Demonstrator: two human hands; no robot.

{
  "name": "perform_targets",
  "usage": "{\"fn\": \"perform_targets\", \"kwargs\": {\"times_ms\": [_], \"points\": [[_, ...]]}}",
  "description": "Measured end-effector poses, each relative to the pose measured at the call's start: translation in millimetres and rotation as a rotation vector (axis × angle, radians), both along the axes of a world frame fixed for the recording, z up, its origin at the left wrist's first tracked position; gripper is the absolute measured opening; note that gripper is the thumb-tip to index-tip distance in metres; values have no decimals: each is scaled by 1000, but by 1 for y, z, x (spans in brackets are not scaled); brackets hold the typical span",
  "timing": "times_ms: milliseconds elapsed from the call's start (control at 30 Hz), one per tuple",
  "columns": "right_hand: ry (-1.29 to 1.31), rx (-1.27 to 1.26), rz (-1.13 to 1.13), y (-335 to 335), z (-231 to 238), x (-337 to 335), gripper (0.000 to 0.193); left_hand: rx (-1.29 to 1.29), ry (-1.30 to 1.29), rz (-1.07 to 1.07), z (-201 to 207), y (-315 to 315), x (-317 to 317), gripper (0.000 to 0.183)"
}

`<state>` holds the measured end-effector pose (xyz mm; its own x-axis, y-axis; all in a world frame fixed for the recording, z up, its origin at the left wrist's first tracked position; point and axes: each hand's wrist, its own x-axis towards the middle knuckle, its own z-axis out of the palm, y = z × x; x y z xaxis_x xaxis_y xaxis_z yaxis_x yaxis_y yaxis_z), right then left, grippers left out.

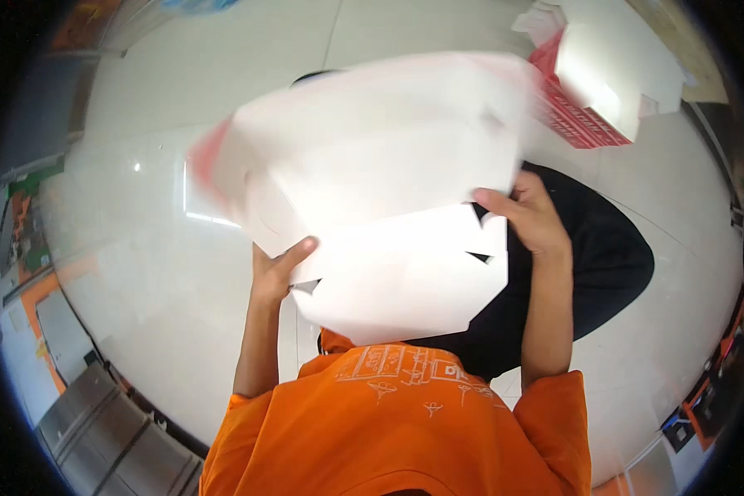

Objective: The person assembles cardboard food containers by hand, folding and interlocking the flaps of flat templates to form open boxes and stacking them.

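Between my two hands is a large cardboard box (388, 165), white inside with red showing on its outer edge, partly folded. Its far part is smeared by motion. My left hand (277, 269) grips the left edge, thumb lying on the white inner face and fingers hidden behind. On the other side my right hand (531, 211) holds the right edge, its thumb over the board beside a fold line. A white flap with slots (401, 289) hangs toward my body, over my lap.
Red-and-white folded cartons (591, 78) lie on the pale tiled floor (140, 240) at the far right. Metal panels (112, 422) stand at the lower left. Blue plastic (198, 5) shows at the far edge. My leg in black (603, 248) is bent to the right.
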<state>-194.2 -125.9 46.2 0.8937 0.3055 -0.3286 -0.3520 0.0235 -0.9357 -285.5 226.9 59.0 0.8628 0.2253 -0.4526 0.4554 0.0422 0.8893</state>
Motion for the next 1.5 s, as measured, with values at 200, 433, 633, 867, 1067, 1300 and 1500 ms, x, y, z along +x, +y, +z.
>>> {"fn": "perform_targets", "kwargs": {"times_ms": [200, 433, 633, 867, 1067, 1300, 1500], "points": [[148, 240, 102, -2, 6, -7, 59, -39, -102, -26, -5, 35, 0, 59], [-175, 0, 43, 9, 16, 6, 71, 370, -68, -117, 48, 9, 59, 50], [-152, 11, -210, -33, 37, 21, 77, -38, -239, 296, 28, -11, 32, 43], [-41, -230, -148, -46, 2, 5, 79, -103, -27, 42, 3, 0, -59, 50], [-222, -240, -255, -58, 13, 5, 75, 105, -147, -188, 64, 22, 16, 76], [-142, -251, -491, -58, 28, -1, 59, 835, -212, -464, 77, -60, 17, 67], [-240, -301, -554, -57, 23, -5, 38, 1241, -546, -639, 93, -73, 12, 55]]}}
